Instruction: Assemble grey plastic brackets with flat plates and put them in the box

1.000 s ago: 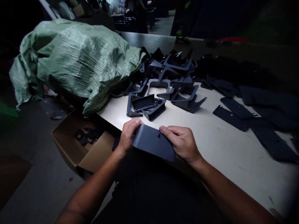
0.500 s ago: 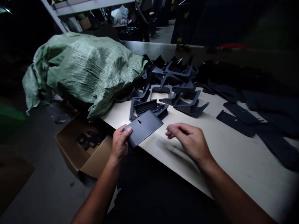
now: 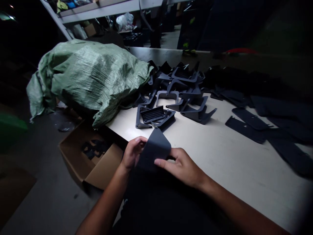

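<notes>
A dark grey flat panel (image 3: 155, 148) is held tilted in front of the table's near edge. My right hand (image 3: 182, 164) grips its right side, thumb on the face turned to me and fingers behind. At the panel's left edge is my left hand (image 3: 134, 151), its fingers curled and partly hidden behind the panel; whether it grips the panel cannot be made out. Beyond the hands, a ribbed dark part (image 3: 153, 114) lies among angled dark brackets (image 3: 195, 109) on the pale table (image 3: 195, 140).
A green woven sack (image 3: 85, 71) lies on the table's left. Below it, an open cardboard box (image 3: 104, 166) holds dark parts. Flat dark panels (image 3: 246, 129) are spread at the right. A shelf (image 3: 97, 13) stands at the back.
My right hand has moved left and taken hold of the panel. The panel has been turned more upright and brought nearer to my body. My left hand's fingers have shifted at its edge.
</notes>
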